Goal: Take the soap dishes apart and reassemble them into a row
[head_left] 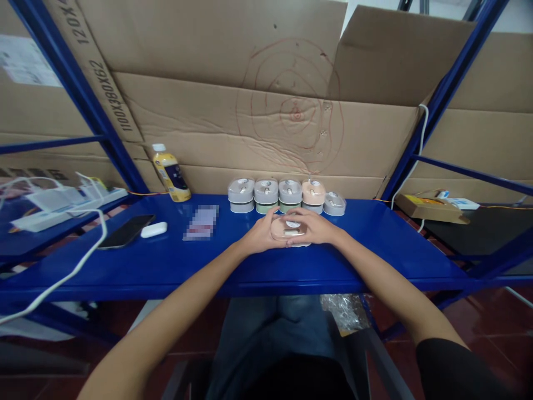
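Note:
Both of my hands meet over the middle of the blue shelf [375, 239]. My left hand [260, 233] and my right hand [314, 226] are closed around a small round peach-coloured case with a white top [290, 228], holding it just above the shelf surface. Behind them, against the cardboard, stands a row of similar small round cases [287, 195]: grey, greenish, peach and a low white one at the right end.
A yellow drink bottle [170, 172] stands at the back left. A black phone [127, 230], a white earbud case [154, 229] and a small card [201, 222] lie on the left. White cables and power strips [62, 203] fill the left shelf; a flat box [431, 206] lies right.

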`<state>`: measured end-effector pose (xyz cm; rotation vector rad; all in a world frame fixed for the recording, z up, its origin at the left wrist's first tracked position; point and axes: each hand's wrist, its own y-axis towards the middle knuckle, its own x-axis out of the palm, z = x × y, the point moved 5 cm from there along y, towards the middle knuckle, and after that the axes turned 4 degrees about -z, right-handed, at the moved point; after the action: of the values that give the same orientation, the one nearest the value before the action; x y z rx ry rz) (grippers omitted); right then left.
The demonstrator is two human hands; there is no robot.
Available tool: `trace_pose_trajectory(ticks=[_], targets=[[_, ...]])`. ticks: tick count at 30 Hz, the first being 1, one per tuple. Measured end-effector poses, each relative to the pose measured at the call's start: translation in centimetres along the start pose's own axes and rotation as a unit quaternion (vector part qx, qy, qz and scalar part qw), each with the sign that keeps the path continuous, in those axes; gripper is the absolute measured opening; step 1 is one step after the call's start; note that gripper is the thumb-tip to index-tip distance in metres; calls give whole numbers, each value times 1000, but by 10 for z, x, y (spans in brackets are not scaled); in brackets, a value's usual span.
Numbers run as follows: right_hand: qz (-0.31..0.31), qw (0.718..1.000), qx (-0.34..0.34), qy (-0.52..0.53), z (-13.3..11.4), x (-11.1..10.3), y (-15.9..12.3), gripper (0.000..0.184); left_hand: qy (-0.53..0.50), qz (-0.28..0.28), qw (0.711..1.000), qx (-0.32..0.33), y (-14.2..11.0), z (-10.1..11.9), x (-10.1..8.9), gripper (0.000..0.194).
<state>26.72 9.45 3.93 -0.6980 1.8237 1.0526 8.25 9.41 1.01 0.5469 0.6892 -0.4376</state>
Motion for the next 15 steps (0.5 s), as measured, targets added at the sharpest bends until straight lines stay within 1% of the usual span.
trace_pose_trajectory(ticks=[5,9,12,15], targets=[[-2,999,-7,-53,-5,0,0,76,6,1,1000,8,3,-2,-1,117],[-13,997,-3,-70,-8,-1,0,78,8,3,1000,14,4,-2,-1,116],[-30,998,12,-50,-7,0,1,79,-8,-8,1000,6,4,-6,1,116],[-57,997,44,-16,-2,5,1,88,-28,-19,999,0,4,-10,4,116]])
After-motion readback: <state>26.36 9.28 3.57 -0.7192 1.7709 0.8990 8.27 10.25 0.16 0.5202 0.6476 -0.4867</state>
